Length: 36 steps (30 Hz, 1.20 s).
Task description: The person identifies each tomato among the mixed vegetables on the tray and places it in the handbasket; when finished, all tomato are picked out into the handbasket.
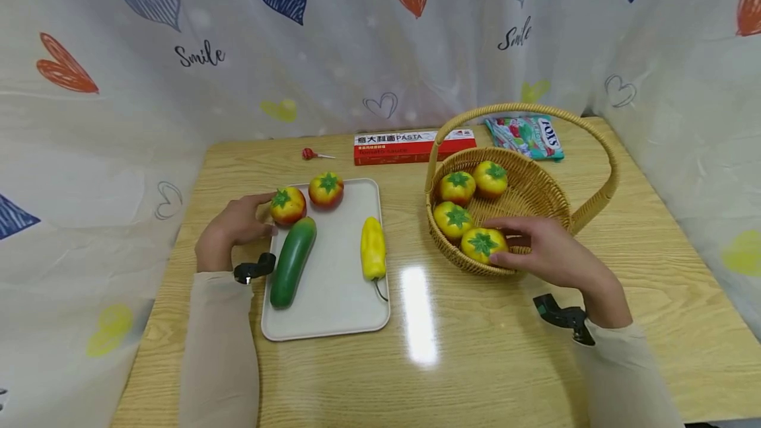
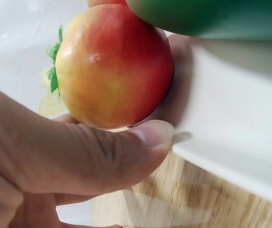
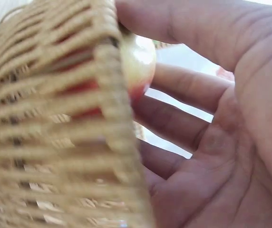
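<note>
In the head view my left hand point(image 1: 234, 228) rests at the left edge of the white tray point(image 1: 333, 322), beside a red-and-yellow tomato point(image 1: 288, 206). Its thumb point(image 2: 140, 142) lies extended near the underside of that tomato in the left wrist view. A second tomato point(image 1: 326, 190) and a green cucumber point(image 1: 293, 263) touch or sit close to the first. On the tray's right side lies a yellow pepper point(image 1: 373, 249). My right hand point(image 1: 547, 253) reaches over the wicker basket's point(image 1: 535, 197) front rim, thumb and fingers round a tomato point(image 1: 480, 243); the wicker partly hides it in the right wrist view.
Three more tomatoes point(image 1: 456, 187) sit in the basket, whose tall handle point(image 1: 523, 108) arches over it. Behind stand a red-and-white pasta box point(image 1: 392, 150), a green candy bag point(image 1: 529, 137) and a red lollipop point(image 1: 308, 153). A heart-printed curtain point(image 1: 333, 71) borders the wooden table point(image 1: 487, 362).
</note>
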### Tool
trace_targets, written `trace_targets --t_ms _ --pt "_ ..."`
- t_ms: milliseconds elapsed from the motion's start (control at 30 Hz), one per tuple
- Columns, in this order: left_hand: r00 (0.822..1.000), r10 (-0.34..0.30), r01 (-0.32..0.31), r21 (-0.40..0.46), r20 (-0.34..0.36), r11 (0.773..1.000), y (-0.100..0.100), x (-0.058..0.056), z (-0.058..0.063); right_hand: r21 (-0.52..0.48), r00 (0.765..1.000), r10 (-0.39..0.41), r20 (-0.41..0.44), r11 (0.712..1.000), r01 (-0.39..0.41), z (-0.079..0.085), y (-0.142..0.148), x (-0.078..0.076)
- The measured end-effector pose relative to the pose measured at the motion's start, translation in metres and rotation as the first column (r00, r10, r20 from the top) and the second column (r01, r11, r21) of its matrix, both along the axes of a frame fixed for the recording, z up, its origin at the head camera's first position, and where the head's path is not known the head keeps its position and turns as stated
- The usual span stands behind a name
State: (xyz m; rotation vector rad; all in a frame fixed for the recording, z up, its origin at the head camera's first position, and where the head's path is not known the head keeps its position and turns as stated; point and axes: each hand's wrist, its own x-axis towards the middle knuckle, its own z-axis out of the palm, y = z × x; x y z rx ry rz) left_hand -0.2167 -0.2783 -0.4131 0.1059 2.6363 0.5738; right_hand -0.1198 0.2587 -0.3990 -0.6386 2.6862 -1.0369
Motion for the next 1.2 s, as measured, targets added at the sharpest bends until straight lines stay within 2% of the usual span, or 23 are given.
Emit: trace_targets --t_ms 200,400,533,700,867,933,1100,1200 --pt "1.0 -0.001 0.001 0.005 -0.002 1.0 0.001 0.001 0.001 -0.045 1.0 -0.008 -0.007 0.999 0.007 -0.006 -0.013 -0.008" --pt "1.0 -0.006 0.006 0.004 -0.002 1.0 0.002 0.001 0.003 -0.046 0.997 -0.054 -0.051 0.998 0.051 -0.015 -0.028 -0.018" --pt "1.0 0.004 -0.004 0.009 -0.001 1.0 0.001 0.001 0.002 -0.03 0.996 -0.067 -0.051 0.997 0.065 -0.017 -0.034 -0.021" --pt "1.0 0.016 -0.016 0.016 0.0 1.0 -0.001 0.001 0.001 -0.009 0.992 -0.108 -0.073 0.994 0.107 -0.013 -0.034 -0.019" --pt "1.0 0.019 -0.019 0.011 0.007 1.0 0.0 -0.001 0.0 -0.059 0.981 -0.155 -0.117 0.987 0.149 -0.002 -0.034 -0.016" --pt "1.0 0.02 -0.021 0.009 0.013 1.0 0.001 -0.001 0.001 -0.099 0.982 -0.145 -0.121 0.986 0.133 0.003 -0.04 -0.017" --pt "0.999 0.025 -0.026 0.008 0.019 1.0 0.001 0.0 0.002 -0.163 0.988 -0.029 -0.154 0.987 0.004 0.014 -0.068 -0.028" --pt "1.0 0.021 -0.021 0.014 0.019 1.0 0.002 0.001 0.002 -0.2 0.986 0.031 -0.165 0.978 -0.064 0.019 -0.092 -0.037"
